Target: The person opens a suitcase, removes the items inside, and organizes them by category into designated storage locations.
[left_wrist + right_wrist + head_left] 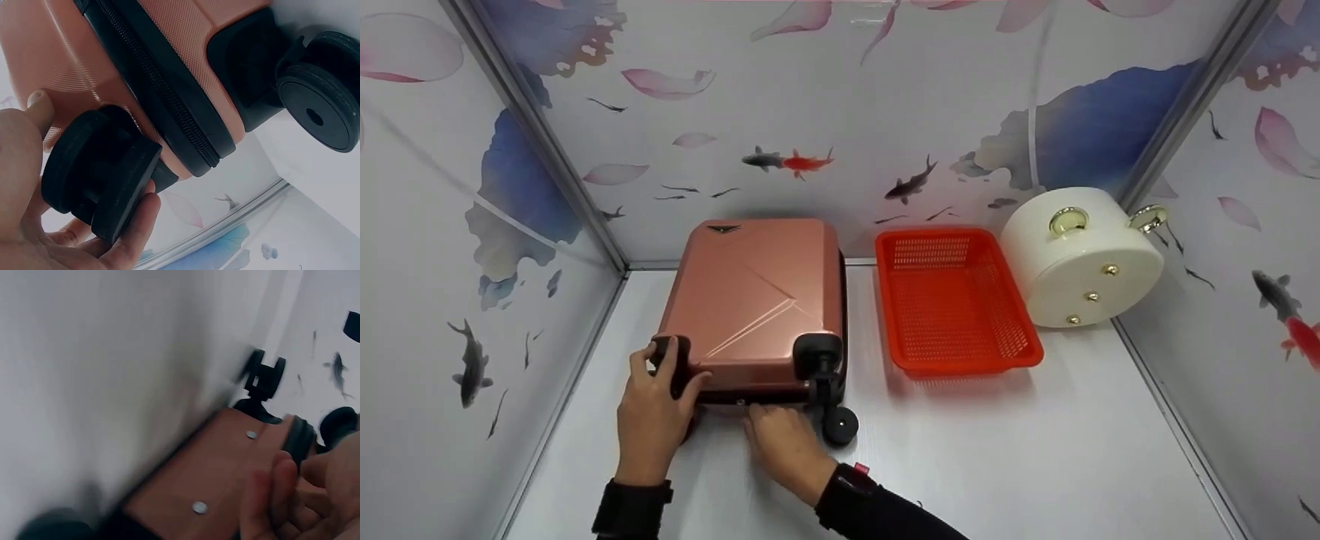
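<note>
Head view; left hand [651,411] on suitcase [754,292]

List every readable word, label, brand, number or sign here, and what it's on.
No text is readable.
Dark triangular badge on the rose-pink hard-shell suitcase: any lettering too small to read.
Red rectangular perforated plastic basket and white gold-ringed round bag: no lettering visible.

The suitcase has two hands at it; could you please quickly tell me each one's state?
Left hand: closed, gripping a wheel of the suitcase.
Right hand: curled at the suitcase; whether it holds anything cannot be told.
</note>
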Demonstrator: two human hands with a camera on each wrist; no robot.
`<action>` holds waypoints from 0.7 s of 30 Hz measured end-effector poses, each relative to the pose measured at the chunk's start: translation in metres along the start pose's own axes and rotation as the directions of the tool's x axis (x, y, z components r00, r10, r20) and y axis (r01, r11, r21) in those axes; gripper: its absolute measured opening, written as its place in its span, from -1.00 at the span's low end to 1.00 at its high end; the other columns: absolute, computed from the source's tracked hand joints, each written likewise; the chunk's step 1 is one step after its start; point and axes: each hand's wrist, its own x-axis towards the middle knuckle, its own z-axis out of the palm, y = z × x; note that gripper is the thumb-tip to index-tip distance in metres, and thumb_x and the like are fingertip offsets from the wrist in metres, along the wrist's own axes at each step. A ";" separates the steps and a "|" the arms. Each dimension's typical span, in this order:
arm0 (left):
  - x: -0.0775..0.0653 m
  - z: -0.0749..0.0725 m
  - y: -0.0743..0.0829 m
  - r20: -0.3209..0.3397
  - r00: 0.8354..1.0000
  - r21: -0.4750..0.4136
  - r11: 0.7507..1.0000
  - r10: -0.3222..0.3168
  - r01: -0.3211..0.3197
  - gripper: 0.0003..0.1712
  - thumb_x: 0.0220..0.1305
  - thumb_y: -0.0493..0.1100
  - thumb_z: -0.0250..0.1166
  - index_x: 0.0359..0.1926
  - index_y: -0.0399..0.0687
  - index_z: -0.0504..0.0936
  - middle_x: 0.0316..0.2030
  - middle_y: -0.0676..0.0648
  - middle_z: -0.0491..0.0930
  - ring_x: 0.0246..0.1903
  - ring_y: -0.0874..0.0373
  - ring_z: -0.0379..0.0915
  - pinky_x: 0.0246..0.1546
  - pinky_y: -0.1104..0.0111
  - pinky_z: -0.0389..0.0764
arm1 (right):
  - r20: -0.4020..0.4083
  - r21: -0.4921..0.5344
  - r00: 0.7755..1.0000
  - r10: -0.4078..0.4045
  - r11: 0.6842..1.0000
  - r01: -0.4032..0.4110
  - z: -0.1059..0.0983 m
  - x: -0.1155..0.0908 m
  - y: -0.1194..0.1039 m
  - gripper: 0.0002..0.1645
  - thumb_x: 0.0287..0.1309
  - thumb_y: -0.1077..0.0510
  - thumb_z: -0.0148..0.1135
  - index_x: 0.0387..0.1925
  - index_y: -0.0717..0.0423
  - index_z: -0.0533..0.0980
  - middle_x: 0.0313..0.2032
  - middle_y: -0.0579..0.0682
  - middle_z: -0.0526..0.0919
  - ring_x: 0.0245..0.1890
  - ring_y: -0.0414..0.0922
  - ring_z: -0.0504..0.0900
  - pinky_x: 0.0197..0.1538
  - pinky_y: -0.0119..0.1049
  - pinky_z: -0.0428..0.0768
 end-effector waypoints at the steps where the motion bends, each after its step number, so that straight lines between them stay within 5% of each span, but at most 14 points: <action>1: 0.000 0.000 0.000 0.001 1.000 -0.002 1.000 -0.004 0.004 -0.04 0.35 0.21 0.58 0.59 -0.13 0.49 0.38 -0.51 0.40 -0.15 -0.32 0.71 -0.21 -0.18 0.78 | -0.007 0.014 0.999 -0.033 0.999 0.033 -0.013 0.001 -0.002 -0.78 0.59 0.05 0.25 -0.22 0.00 0.71 -0.37 -0.08 0.77 -0.40 -0.11 0.78 -0.41 -0.23 0.65; 6: 0.002 0.000 0.000 0.001 1.000 -0.019 1.000 -0.018 0.018 -0.05 0.35 0.20 0.58 0.59 -0.13 0.49 0.41 -0.50 0.38 -0.13 -0.31 0.69 -0.18 -0.18 0.77 | -0.153 0.089 0.978 -0.140 0.984 0.155 -0.077 0.019 0.005 -0.82 0.53 0.14 0.31 -0.01 0.02 0.78 -0.15 -0.12 0.78 -0.17 -0.21 0.74 -0.11 -0.38 0.73; 10: 0.001 0.002 0.003 0.021 0.999 -0.033 0.999 -0.036 0.037 -0.06 0.40 0.20 0.54 0.63 -0.10 0.45 0.45 -0.49 0.36 -0.05 -0.34 0.68 -0.13 -0.19 0.76 | -0.226 0.051 0.969 -0.095 0.993 0.110 -0.100 0.037 0.038 -0.67 0.55 0.07 0.32 0.23 0.01 0.71 0.27 0.02 0.74 0.26 0.00 0.70 0.35 -0.12 0.69; 16: -0.005 0.006 0.010 0.029 0.996 -0.024 0.996 -0.085 0.086 -0.08 0.43 0.16 0.53 0.63 -0.10 0.43 0.55 -0.46 0.33 0.30 -0.45 0.51 0.21 -0.32 0.61 | -0.036 0.035 0.999 0.041 0.999 -0.039 -0.091 0.039 0.084 -0.39 0.65 -0.22 0.18 0.53 -0.11 0.55 0.68 0.14 0.35 0.66 0.31 0.34 0.65 0.25 0.37; 21: -0.022 0.009 0.022 -0.130 0.990 -0.034 0.998 -0.062 0.058 -0.37 0.41 -0.09 0.55 0.40 -0.26 0.67 0.55 -0.41 0.44 0.57 -0.49 0.23 0.50 -0.50 0.13 | 0.050 0.117 0.996 0.067 0.991 -0.072 -0.083 0.034 0.091 -0.32 0.69 -0.29 0.07 0.61 -0.12 0.47 0.73 0.15 0.24 0.71 0.34 0.22 0.60 0.24 0.44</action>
